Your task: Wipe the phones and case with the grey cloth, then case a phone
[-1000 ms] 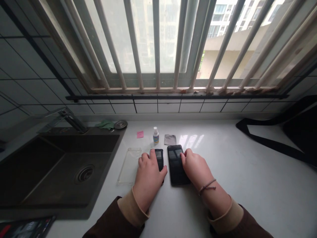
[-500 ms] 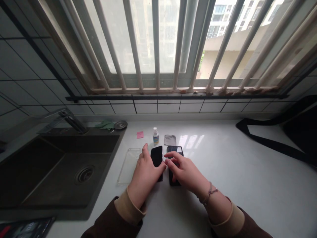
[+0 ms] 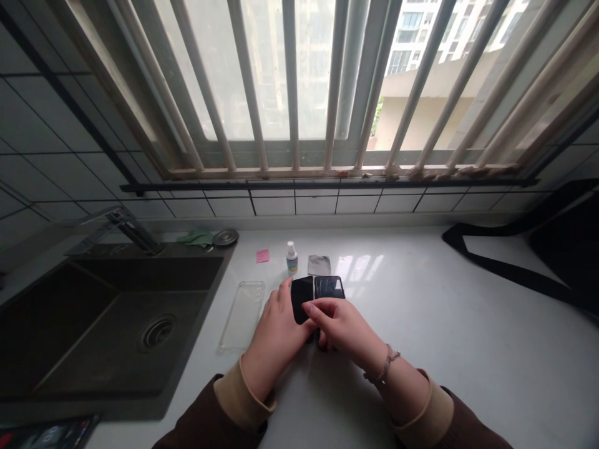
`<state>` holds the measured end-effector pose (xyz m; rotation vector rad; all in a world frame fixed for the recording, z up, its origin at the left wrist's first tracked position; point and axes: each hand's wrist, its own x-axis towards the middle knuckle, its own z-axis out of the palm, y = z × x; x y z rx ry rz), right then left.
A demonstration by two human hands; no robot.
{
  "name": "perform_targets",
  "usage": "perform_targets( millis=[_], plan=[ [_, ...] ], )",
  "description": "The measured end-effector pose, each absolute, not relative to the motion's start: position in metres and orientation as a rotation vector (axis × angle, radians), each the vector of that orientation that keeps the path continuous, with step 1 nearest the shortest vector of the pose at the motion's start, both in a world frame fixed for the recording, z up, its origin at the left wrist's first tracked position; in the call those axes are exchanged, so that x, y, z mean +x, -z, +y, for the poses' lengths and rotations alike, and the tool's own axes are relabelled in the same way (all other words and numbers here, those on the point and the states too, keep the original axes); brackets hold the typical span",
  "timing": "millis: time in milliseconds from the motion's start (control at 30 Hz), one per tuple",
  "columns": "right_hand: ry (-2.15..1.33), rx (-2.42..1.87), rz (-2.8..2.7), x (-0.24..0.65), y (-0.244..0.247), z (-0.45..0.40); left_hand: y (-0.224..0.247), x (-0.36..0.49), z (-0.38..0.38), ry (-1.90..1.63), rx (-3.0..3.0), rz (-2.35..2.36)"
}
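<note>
My left hand [image 3: 276, 324] is wrapped round the left side of a black smartphone [image 3: 302, 292], its thumb across the near part. Over that phone's screen, the thumb and forefinger of my right hand [image 3: 334, 319] are pinched together; whatever they hold, if anything, is too small to make out. A second dark phone [image 3: 330, 286] lies close alongside on the right, its lower part covered by my right hand. To the left is a clear phone case [image 3: 241, 315], flat on the counter. Behind the phones are a small white-capped bottle [image 3: 291, 259] and a grey cloth [image 3: 319, 265].
A pink sticky note [image 3: 262, 255] lies left of the bottle. The dark sink [image 3: 191, 349] with its tap [image 3: 133, 229] takes up the left side. At the right, a black strap [image 3: 496, 271] crosses the white counter [image 3: 458, 349]. Another dark device [image 3: 51, 433] shows at the lower left.
My right hand has moved left, bringing its pinched fingers over the left phone. That phone has shifted right against the other one, and my left hand's fingers have closed along its side.
</note>
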<state>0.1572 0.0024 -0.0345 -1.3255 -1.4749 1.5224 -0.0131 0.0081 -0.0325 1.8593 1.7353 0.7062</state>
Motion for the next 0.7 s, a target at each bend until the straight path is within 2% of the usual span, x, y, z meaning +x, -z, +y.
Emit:
perform_targets(
  millis=[233, 367, 500, 600, 700],
  plan=[
    [-1.156, -1.447, -1.581, 0.165, 0.033, 0.008, 0.031, -0.017, 0.01, -0.812, 1.844, 1.531],
    [-1.107, -1.43, -1.478, 0.167, 0.031, 0.01, 0.026, -0.023, 0.013, -0.818, 1.901, 1.49],
    [-1.093, -1.418, -1.301, 0.171, 0.03, 0.01, 0.019, -0.032, 0.018, -0.75, 2.158, 2.013],
    [-1.051, -1.389, -1.194, 0.174, 0.028, 0.01, 0.015, -0.047, 0.022, -0.373, 2.11, 2.496],
    [-1.034, -1.375, -1.113, 0.175, 0.027, 0.01, 0.01, -0.063, 0.025, -0.12, 1.973, 2.584]
  ],
)
